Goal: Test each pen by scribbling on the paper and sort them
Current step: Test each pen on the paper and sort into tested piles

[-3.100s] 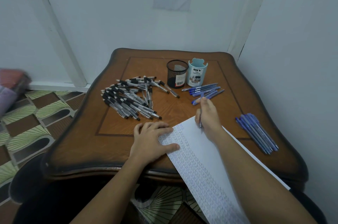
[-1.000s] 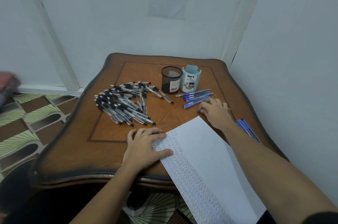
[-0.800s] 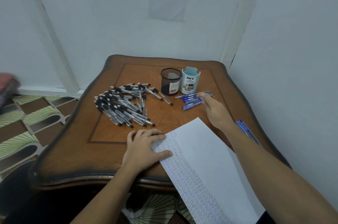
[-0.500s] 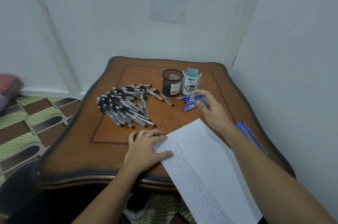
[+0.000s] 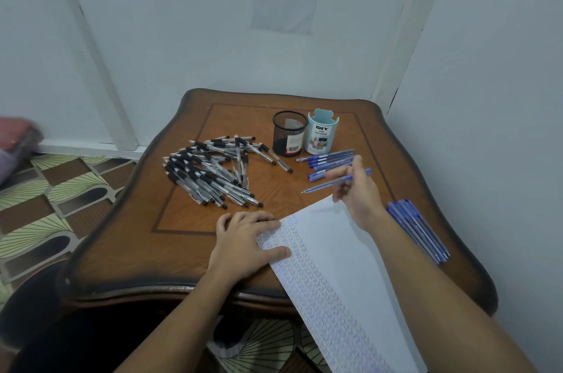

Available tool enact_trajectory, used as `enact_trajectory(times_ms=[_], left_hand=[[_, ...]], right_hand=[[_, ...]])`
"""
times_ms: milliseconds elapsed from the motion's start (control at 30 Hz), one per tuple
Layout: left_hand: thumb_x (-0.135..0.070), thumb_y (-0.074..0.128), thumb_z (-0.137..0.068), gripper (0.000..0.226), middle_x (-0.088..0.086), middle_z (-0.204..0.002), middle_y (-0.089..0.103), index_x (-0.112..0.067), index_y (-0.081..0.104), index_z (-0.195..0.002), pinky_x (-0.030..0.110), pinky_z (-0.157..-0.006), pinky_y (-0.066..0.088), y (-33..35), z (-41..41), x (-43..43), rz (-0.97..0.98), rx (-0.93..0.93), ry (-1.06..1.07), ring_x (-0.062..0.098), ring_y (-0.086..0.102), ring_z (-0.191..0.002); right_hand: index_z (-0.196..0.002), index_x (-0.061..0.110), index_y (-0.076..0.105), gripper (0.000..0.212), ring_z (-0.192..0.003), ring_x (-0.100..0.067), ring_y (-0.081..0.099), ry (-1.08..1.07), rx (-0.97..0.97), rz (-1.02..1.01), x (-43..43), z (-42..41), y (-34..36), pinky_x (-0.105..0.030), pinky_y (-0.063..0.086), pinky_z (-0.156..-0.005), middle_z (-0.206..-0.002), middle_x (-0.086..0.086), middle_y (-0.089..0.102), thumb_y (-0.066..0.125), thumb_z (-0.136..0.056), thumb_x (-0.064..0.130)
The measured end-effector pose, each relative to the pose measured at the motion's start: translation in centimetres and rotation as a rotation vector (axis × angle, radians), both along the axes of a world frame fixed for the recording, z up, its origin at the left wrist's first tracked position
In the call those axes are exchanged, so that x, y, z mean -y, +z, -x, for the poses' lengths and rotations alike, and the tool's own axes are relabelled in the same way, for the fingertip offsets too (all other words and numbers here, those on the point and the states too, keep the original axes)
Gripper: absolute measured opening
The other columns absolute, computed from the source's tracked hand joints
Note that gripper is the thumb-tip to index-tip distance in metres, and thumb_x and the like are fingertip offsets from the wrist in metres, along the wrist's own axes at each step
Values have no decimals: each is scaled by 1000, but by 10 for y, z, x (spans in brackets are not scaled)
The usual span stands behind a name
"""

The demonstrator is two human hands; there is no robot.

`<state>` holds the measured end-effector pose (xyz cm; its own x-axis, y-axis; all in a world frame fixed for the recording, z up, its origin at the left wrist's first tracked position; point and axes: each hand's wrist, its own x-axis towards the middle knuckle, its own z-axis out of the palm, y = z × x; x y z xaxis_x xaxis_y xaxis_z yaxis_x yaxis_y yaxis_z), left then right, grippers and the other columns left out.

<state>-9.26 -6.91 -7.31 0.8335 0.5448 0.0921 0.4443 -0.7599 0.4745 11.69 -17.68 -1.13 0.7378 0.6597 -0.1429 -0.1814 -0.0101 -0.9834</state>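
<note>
One blue pen [image 5: 326, 184] pinched in grip of right hand [image 5: 358, 193], tip pointing left, just beyond paper [image 5: 335, 238] corner; left hand [image 5: 243, 240] spread flat on it.

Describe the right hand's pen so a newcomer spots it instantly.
Start at the wooden table, then the far corner of the white paper. Beyond it the right hand grips one blue pen, tip pointing left; other blue pens lie loose on the wood.
</note>
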Motion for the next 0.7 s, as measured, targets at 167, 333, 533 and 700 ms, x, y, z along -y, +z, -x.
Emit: enact_trajectory(times_ms=[167,333,533,700], left_hand=[[-92,34,-60,82,-33,-132,42,-48,57,-126,39,-111,2,2,0,0,-5,3,7,-2,27,-128],[-92,34,-60,83,-32,-132,42,-48,57,-126,38,-110,2,1,1,1,1,6,5,-2,27,-127],[-92,34,-60,83,-31,-133,43,-48,56,-127,39,-110,3,1,1,1,-6,-1,3,-1,28,-127],[-92,34,-60,84,-30,-134,44,-47,56,-127,39,-111,3,2,1,1,-13,-6,5,-1,28,-127]], right_hand=[[-95,5,69,45,-65,-20,66,79,27,45,3,7,-20,-24,46,-53,-78,-12,72,44,-101,42],[-79,10,55,25,-54,-15,46,108,81,51,1,17,-35,-23,35,-46,-62,-7,55,63,-94,29],[-75,8,59,22,-69,-18,61,232,177,85,-7,28,-42,-29,53,-67,-69,-8,64,75,-88,18],[-57,14,52,36,-58,-17,61,110,410,188,-9,32,-49,-46,56,-72,-55,-4,56,77,-83,17]])
